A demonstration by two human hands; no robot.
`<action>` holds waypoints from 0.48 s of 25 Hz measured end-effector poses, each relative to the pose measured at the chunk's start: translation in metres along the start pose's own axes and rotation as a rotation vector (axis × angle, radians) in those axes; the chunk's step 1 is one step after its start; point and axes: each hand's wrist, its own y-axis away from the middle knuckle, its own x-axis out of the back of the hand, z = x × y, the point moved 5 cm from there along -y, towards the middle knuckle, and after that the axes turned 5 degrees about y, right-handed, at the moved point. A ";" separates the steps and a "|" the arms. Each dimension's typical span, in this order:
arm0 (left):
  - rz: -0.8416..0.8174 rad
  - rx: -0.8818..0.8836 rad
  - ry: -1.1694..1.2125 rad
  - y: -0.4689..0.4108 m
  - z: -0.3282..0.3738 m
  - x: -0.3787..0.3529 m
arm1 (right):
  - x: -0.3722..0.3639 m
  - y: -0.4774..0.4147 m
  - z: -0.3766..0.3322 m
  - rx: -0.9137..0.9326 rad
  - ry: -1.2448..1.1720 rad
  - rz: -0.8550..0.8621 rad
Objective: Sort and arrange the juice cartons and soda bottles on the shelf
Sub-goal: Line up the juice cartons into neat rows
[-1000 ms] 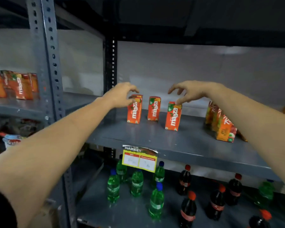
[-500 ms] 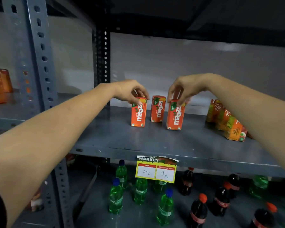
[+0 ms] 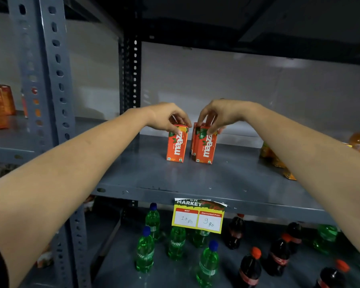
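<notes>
**Cartons being lined up on the middle shelf**

Down below, green bottles (image 3: 145, 252) and dark cola bottles (image 3: 250, 267) stand loose and mixed, unsorted. Up on the shelf (image 3: 195, 179), the left hand (image 3: 166, 119) pinches the top of one juice carton (image 3: 177, 143), fingertips closed on its upper edge. The right hand (image 3: 218, 115) pinches the top of the front carton (image 3: 205, 146), which hides a third carton (image 3: 193, 140) just behind. Grouping step, I'd say; next, slide the left carton in flush, keeping it upright.

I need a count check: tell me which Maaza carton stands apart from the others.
The left carton under the left hand. A gap separates it from the two packed together under the right hand.
</notes>
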 end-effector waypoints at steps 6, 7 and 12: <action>0.453 0.191 0.589 0.026 -0.044 -0.040 | -0.057 0.018 0.036 -0.096 -0.684 0.341; 0.458 0.228 0.678 0.029 -0.051 -0.053 | -0.076 0.019 0.038 -0.116 -0.809 0.350; 0.437 0.262 0.823 0.028 -0.062 -0.069 | -0.107 0.011 0.041 -0.137 -0.980 0.357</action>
